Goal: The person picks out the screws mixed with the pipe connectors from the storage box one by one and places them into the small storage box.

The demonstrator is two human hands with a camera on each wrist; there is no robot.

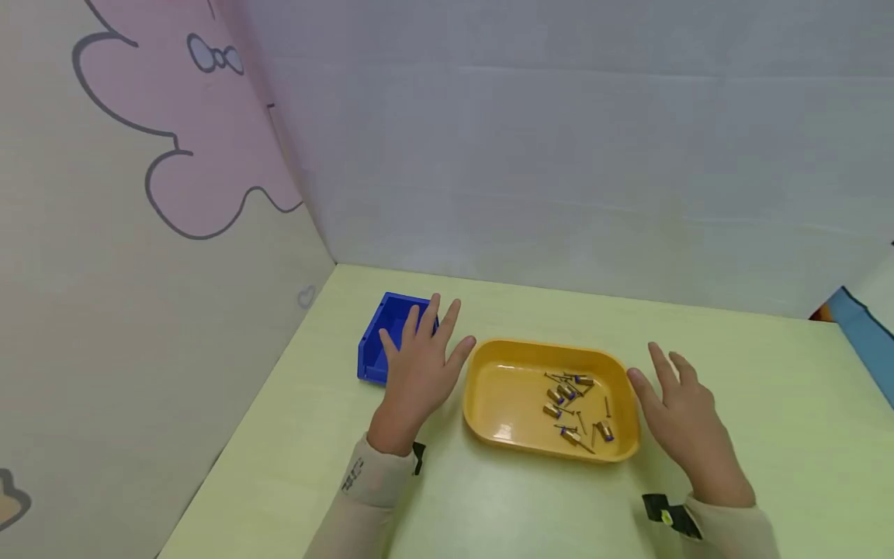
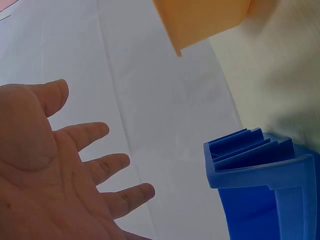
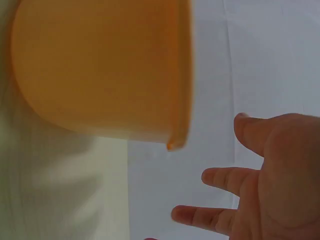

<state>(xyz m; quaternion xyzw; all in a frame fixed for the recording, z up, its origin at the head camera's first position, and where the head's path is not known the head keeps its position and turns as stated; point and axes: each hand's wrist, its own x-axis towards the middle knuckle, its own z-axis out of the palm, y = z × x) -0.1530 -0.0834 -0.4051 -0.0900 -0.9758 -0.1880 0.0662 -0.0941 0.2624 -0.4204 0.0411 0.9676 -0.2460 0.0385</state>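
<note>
A yellow tray (image 1: 517, 396) lies on the table between the two hands, with several brass hex standoffs (image 1: 565, 391) and several screws (image 1: 581, 422) scattered over its right half. My left hand (image 1: 423, 373), fingers spread and straight, hovers between the tray and a blue bin (image 1: 373, 341), overlapping the bin's right side in the head view. To the tray's right, my right hand (image 1: 684, 419) has its thumb near the rim and its fingers extended. Both hands hold nothing. In the left wrist view the palm (image 2: 45, 165) faces the camera, with the blue bin (image 2: 255, 170) at lower right.
The pale table (image 1: 293, 466) meets a grey-white wall covering (image 1: 559, 171) at the back. At left stands a panel (image 1: 140, 310) with a pink cartoon drawing. A blue-and-white item (image 1: 866, 334) shows at the far right edge.
</note>
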